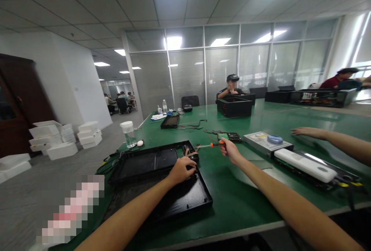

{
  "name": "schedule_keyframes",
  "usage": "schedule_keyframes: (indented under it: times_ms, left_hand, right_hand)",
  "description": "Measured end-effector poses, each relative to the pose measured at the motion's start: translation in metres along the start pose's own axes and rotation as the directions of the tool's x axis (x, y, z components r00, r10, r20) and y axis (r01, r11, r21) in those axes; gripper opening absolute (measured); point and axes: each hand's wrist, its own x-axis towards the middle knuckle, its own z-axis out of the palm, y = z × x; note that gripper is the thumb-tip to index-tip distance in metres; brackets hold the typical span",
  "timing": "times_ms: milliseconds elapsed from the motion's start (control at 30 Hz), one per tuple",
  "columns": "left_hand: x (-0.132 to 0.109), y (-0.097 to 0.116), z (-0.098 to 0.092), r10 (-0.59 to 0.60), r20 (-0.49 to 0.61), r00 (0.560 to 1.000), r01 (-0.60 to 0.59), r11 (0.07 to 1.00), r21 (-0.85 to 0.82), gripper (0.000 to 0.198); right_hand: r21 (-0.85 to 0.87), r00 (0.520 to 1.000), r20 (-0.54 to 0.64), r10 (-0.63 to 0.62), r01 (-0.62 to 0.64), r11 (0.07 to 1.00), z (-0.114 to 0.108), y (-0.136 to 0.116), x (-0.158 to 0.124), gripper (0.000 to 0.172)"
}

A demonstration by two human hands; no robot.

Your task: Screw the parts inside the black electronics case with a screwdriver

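Observation:
My left hand [182,168] rests with curled fingers on the inner edge of an open black computer case [145,163], beside a bundle of coloured wires [191,152]. A flat black cover panel [185,198] lies under and in front of that hand. My right hand [228,149] is closed round the orange handle of a screwdriver [209,145], whose shaft points left toward the wires. Both hands are over the green table [240,197].
To the right lie a silver drive [265,141] and a white box [305,164], with another person's hand [303,131] flat on the table behind them. A glass jar [128,133], a small circuit board [232,136], and black cases [234,106] stand farther back. White foam boxes [52,138] sit on the floor at left.

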Motion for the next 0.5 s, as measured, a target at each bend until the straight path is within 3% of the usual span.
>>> schedule_keyframes:
  times_ms: [100,200,300,400,500]
  left_hand:
    - [0.002,-0.002,-0.005,0.072,0.103,0.992,-0.073,0.997,0.0,0.014]
    - [-0.002,-0.004,-0.009,0.175,0.243,0.954,-0.205,0.973,0.103,0.013]
    - [-0.006,-0.002,-0.011,0.23,0.285,0.93,-0.284,0.944,0.167,0.018]
    - [-0.007,0.007,-0.014,0.299,0.283,0.911,-0.36,0.912,0.196,0.022]
    - [-0.003,0.017,-0.02,0.385,0.301,0.873,-0.464,0.846,0.263,0.027]
  right_hand:
    - [0.284,0.99,-0.105,0.094,-0.06,0.957,-0.002,0.009,0.006,0.022]
    - [0.405,0.985,-0.065,0.158,-0.119,0.907,0.006,0.009,0.005,0.022]
    - [0.459,0.981,-0.029,0.193,-0.158,0.874,0.017,0.009,-0.002,0.017]
    - [0.48,0.991,0.035,0.127,-0.128,0.868,0.027,0.007,-0.009,0.007]
    - [0.417,0.995,0.092,-0.027,-0.014,0.909,0.035,-0.001,-0.017,0.015]
